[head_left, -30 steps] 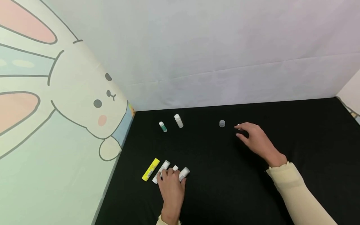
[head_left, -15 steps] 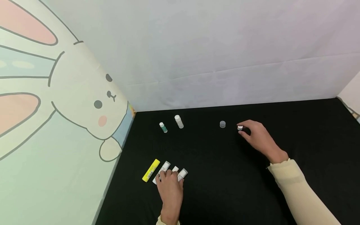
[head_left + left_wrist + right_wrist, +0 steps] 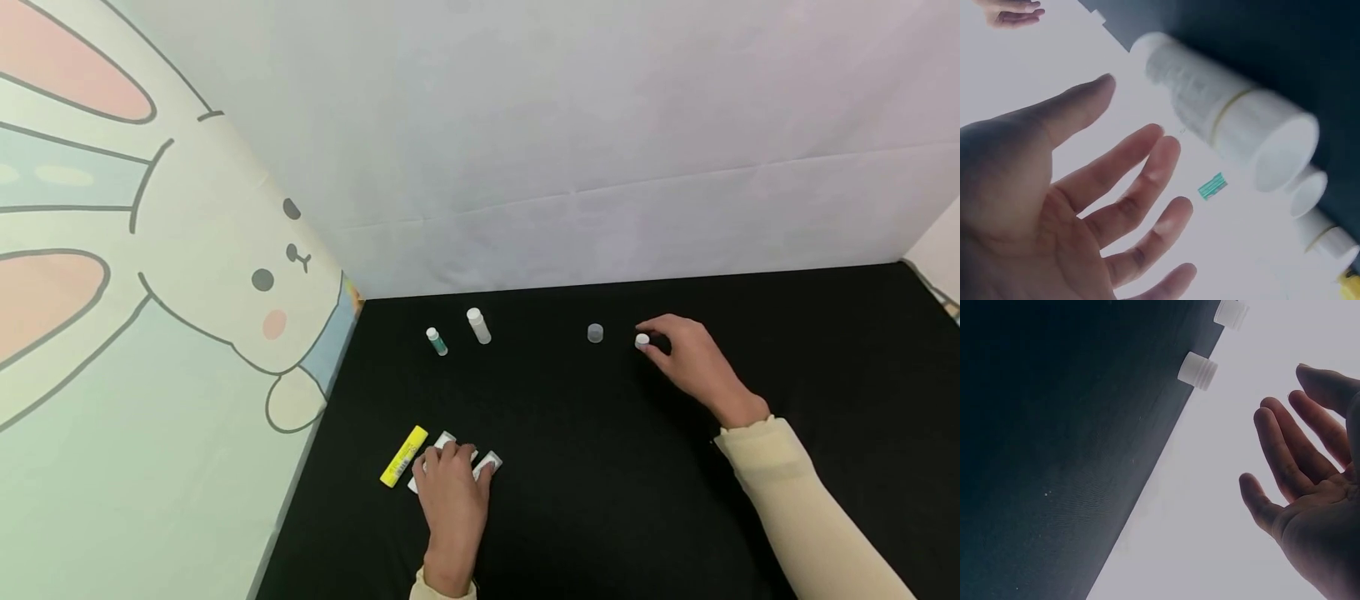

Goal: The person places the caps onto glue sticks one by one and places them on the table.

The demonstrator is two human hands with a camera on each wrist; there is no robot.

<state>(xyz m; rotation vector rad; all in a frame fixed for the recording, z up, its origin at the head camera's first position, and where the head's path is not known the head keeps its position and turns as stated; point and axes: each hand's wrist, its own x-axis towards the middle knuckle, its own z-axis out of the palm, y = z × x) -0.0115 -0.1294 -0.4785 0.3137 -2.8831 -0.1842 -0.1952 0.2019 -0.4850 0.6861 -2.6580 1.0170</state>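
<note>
My left hand (image 3: pixel 453 492) hovers over several glue sticks lying side by side, fingers relaxed and partly hiding them. The nearest is a white glue stick (image 3: pixel 1210 100), just beyond the fingertips in the left wrist view, with nothing in the palm. At the left end of this row lies a yellow glue stick (image 3: pixel 404 457). My right hand (image 3: pixel 693 362) is by a small white cap (image 3: pixel 642 341) standing on the table; its fingers are spread and, in the right wrist view, apart from the cap. A translucent cap (image 3: pixel 595 333) stands to the left of it.
Towards the back left stand a small teal-labelled tube (image 3: pixel 437 342) with a white top and a taller white tube (image 3: pixel 479 326). Black cloth (image 3: pixel 570 467) covers the table. A pale wall (image 3: pixel 570 150) rises behind, and a rabbit-print wall (image 3: pixel 217 250) at the left.
My right fingers have spread away from the white cap, which now shows fully. My left hand has shifted slightly left over the row, and the rightmost white glue stick has moved a little left.
</note>
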